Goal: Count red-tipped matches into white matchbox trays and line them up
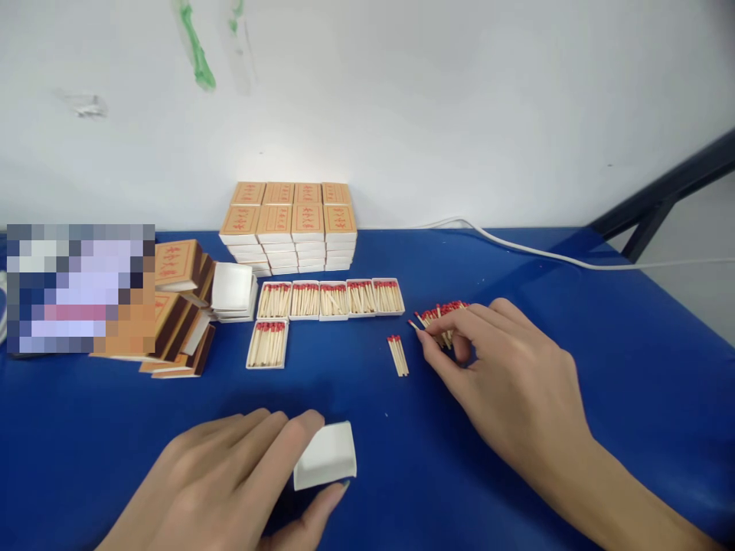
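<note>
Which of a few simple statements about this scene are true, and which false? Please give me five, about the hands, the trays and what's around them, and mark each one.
1. The left hand holds a white tray. True.
2. The right hand is pinching a pencil. False: it pinches a match.
3. Five match-filled trays sit side by side in a row. True.
4. The tabletop is red. False: the tabletop is blue.
5. Behind that row are stacked matchboxes with orange tops. True.
</note>
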Tool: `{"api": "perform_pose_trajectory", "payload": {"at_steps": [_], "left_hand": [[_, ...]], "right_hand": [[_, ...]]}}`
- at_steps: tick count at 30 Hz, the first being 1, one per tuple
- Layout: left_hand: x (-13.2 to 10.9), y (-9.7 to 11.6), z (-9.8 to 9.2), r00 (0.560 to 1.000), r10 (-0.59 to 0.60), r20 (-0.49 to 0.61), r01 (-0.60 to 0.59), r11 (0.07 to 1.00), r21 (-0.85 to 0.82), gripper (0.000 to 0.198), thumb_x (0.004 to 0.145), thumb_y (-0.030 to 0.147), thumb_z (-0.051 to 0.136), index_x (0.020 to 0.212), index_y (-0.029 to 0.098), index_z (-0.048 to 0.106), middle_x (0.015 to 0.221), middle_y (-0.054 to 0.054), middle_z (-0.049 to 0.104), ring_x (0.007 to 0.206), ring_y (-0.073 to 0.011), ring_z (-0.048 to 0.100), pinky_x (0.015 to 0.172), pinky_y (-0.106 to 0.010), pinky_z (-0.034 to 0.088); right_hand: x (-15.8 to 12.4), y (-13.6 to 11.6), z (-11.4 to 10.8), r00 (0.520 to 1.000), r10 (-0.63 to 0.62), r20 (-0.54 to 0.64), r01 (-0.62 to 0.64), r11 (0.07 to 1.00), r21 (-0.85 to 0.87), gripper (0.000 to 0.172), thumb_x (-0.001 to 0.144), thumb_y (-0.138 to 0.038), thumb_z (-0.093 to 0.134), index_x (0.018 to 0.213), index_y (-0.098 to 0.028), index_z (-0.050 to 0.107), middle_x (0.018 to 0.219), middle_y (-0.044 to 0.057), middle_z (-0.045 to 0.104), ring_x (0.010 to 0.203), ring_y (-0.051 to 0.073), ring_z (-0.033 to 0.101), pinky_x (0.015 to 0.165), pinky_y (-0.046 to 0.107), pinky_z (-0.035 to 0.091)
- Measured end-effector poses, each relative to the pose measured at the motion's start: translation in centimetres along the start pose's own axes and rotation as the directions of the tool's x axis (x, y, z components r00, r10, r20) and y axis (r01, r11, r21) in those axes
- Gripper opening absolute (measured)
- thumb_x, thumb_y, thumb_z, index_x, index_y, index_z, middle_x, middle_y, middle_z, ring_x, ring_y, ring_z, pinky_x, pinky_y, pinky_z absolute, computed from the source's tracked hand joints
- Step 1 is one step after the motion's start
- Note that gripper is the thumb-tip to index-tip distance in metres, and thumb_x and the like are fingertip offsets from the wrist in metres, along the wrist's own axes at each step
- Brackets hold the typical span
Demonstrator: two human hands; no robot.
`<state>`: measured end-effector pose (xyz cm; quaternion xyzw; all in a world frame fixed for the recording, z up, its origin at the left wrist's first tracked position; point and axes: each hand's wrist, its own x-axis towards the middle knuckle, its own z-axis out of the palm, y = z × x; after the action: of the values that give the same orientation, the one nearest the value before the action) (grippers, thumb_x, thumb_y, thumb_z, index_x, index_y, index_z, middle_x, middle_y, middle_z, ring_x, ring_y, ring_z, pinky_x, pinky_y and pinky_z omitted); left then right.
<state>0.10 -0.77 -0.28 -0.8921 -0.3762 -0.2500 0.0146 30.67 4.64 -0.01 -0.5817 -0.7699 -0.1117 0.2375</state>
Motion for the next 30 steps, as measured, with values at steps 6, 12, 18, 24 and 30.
{"api": "perform_pose_trajectory", "payload": {"at_steps": [6, 12, 18, 24, 30], "left_hand": [[0.17, -0.03, 0.03, 1.000, -0.006, 0.000, 0.006, 1.000, -0.017, 0.021, 0.122, 0.035, 0.059, 0.124, 0.019, 0.072, 0.079, 0.003, 0.078, 0.060, -0.0179, 0.080, 0.055, -0.035, 0.061], [0.02, -0.04, -0.07, 1.000, -0.010, -0.006, 0.010, 1.000, -0.004, 0.021, 0.123, 0.036, 0.059, 0.125, 0.020, 0.072, 0.080, 0.003, 0.079, 0.062, -0.0178, 0.081, 0.058, -0.034, 0.062], [-0.13, 0.05, 0.04, 1.000, -0.009, -0.004, 0.009, 1.000, -0.011, 0.021, 0.122, 0.036, 0.060, 0.125, 0.019, 0.073, 0.078, 0.002, 0.078, 0.058, -0.0187, 0.079, 0.053, -0.036, 0.060], [-0.29, 0.02, 0.25, 1.000, 0.002, 0.001, -0.002, 1.000, -0.016, 0.020, 0.122, 0.034, 0.061, 0.125, 0.018, 0.072, 0.079, 0.002, 0.078, 0.059, -0.0193, 0.079, 0.055, -0.038, 0.061], [-0.27, -0.08, 0.31, 1.000, -0.011, 0.001, 0.011, 1.000, -0.006, 0.023, 0.123, 0.037, 0.060, 0.126, 0.018, 0.072, 0.083, 0.001, 0.080, 0.063, -0.0200, 0.082, 0.058, -0.039, 0.063]], "right_hand": [[0.00, -0.02, 0.19, 0.999, 0.039, -0.003, -0.039, 0.999, -0.031, 0.024, 0.112, -0.035, 0.072, 0.092, -0.024, 0.078, 0.075, 0.002, 0.070, 0.078, 0.021, 0.064, 0.051, 0.032, 0.035], [-0.07, -0.09, 0.20, 1.000, 0.019, -0.022, -0.019, 1.000, -0.021, 0.020, 0.111, -0.032, 0.074, 0.093, -0.023, 0.080, 0.073, 0.000, 0.069, 0.077, 0.022, 0.063, 0.050, 0.031, 0.034], [0.02, -0.13, -0.04, 0.999, 0.033, -0.012, -0.033, 0.999, -0.016, 0.020, 0.109, -0.030, 0.076, 0.091, -0.024, 0.079, 0.072, -0.001, 0.068, 0.076, 0.022, 0.064, 0.049, 0.031, 0.036], [-0.12, -0.08, -0.15, 0.999, 0.036, 0.009, -0.036, 0.999, -0.015, 0.021, 0.107, -0.029, 0.075, 0.087, -0.024, 0.076, 0.071, -0.001, 0.069, 0.074, 0.022, 0.065, 0.049, 0.030, 0.038], [-0.05, -0.39, -0.54, 0.999, 0.023, 0.025, -0.024, 0.999, 0.021, 0.019, 0.103, -0.028, 0.077, 0.084, -0.026, 0.075, 0.065, -0.003, 0.063, 0.067, 0.021, 0.065, 0.046, 0.029, 0.036]]}}
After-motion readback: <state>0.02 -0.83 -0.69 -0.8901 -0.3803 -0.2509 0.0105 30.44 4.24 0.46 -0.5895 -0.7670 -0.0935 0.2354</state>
